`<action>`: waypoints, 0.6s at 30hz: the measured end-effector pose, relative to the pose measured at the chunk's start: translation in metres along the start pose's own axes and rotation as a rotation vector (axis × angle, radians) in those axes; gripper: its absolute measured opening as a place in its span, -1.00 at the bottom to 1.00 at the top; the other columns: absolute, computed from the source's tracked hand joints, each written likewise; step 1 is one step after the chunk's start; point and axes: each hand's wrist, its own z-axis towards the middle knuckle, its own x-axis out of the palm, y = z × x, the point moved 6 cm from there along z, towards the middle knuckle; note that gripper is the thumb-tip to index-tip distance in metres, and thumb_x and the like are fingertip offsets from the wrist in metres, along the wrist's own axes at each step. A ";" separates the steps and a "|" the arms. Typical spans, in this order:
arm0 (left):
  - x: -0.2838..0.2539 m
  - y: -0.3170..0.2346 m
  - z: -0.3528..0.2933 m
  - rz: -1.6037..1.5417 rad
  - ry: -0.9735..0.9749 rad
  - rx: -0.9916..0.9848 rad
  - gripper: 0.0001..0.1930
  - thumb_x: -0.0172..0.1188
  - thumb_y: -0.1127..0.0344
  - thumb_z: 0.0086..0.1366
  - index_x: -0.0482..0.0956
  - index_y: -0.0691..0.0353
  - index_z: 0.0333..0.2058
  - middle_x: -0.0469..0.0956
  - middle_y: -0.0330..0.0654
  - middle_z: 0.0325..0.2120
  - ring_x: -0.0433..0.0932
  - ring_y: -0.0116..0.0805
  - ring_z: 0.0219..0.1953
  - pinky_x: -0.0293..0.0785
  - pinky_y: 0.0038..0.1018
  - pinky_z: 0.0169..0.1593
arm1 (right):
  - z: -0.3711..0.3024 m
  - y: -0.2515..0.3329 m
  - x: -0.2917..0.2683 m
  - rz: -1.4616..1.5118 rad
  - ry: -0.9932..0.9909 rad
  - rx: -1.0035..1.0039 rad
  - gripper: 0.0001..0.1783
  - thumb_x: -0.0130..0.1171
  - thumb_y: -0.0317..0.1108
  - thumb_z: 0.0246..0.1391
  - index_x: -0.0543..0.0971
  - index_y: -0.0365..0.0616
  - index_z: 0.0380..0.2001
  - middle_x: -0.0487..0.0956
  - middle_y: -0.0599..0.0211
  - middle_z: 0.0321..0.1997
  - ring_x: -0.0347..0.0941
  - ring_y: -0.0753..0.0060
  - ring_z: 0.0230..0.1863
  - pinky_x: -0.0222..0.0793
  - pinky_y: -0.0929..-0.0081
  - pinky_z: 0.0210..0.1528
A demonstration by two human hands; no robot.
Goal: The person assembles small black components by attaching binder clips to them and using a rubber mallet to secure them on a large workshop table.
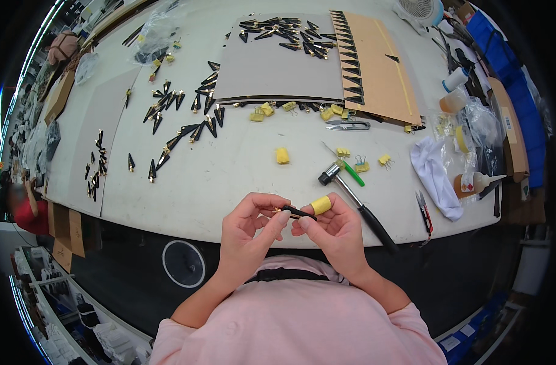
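Note:
Close to the table's front edge, my left hand (246,230) and my right hand (337,236) pinch a small black tapered leather-like piece (299,213) between thumbs and fingers. A bit of gold-coloured metal shows at its left end, partly covered by my left fingers. Yellow tape (321,205) wraps a finger of my right hand. Just beyond that hand lies a hammer (349,193) with a black handle, beside a green-handled pointed tool (354,174). A yellow-wrapped binder clip (282,156) rests farther off, in front of my hands.
Similar black pieces (163,159) lie scattered at left and on a grey board (278,73). Several line a tan board (381,79). Thread snips (348,125), red-handled snips (424,214), a white cloth (435,176) and a glue bottle (469,184) occupy the right side.

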 end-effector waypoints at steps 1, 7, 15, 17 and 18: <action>-0.002 0.002 -0.001 -0.081 0.008 -0.028 -0.79 0.15 0.53 0.27 0.46 0.39 -0.13 0.52 -0.13 -0.21 0.50 -0.52 -0.28 0.49 -0.58 -0.20 | 0.000 -0.003 0.001 -0.027 0.009 0.005 -0.82 0.17 -0.54 0.10 0.43 -0.28 -0.22 0.58 0.24 -0.22 0.56 0.55 -0.23 0.47 0.61 -0.13; -0.017 0.002 -0.005 -0.181 0.006 -0.051 -0.82 0.11 0.53 0.30 0.44 0.43 -0.13 0.53 -0.07 -0.22 0.56 -0.46 -0.25 0.58 -0.54 -0.18 | 0.009 0.008 0.015 -0.270 0.070 -0.059 -0.78 0.22 -0.48 0.08 0.44 -0.27 -0.22 0.58 0.31 -0.21 0.54 0.60 -0.25 0.43 0.62 -0.16; -0.031 -0.009 -0.007 -0.065 0.068 -0.034 -0.80 0.11 0.53 0.30 0.48 0.43 -0.11 0.54 -0.12 -0.18 0.56 -0.49 -0.24 0.59 -0.56 -0.14 | 0.030 0.025 0.035 -0.473 0.199 -0.011 -0.79 0.25 -0.33 0.09 0.55 -0.31 -0.40 0.59 0.39 -0.44 0.50 0.69 -0.36 0.36 0.67 -0.27; -0.035 -0.013 -0.006 -0.058 0.000 -0.028 -0.80 0.11 0.59 0.27 0.46 0.47 -0.13 0.55 -0.07 -0.26 0.59 -0.45 -0.31 0.60 -0.54 -0.20 | 0.033 0.029 0.041 -0.475 0.211 0.028 -0.78 0.25 -0.32 0.09 0.55 -0.31 -0.41 0.59 0.39 -0.45 0.49 0.70 -0.37 0.36 0.67 -0.29; -0.036 -0.015 -0.005 -0.060 0.002 -0.029 -0.80 0.11 0.59 0.27 0.46 0.47 -0.13 0.55 -0.07 -0.26 0.59 -0.45 -0.31 0.60 -0.54 -0.20 | 0.034 0.029 0.043 -0.477 0.221 0.063 -0.77 0.25 -0.31 0.09 0.55 -0.31 -0.43 0.58 0.40 -0.47 0.48 0.70 -0.39 0.36 0.67 -0.30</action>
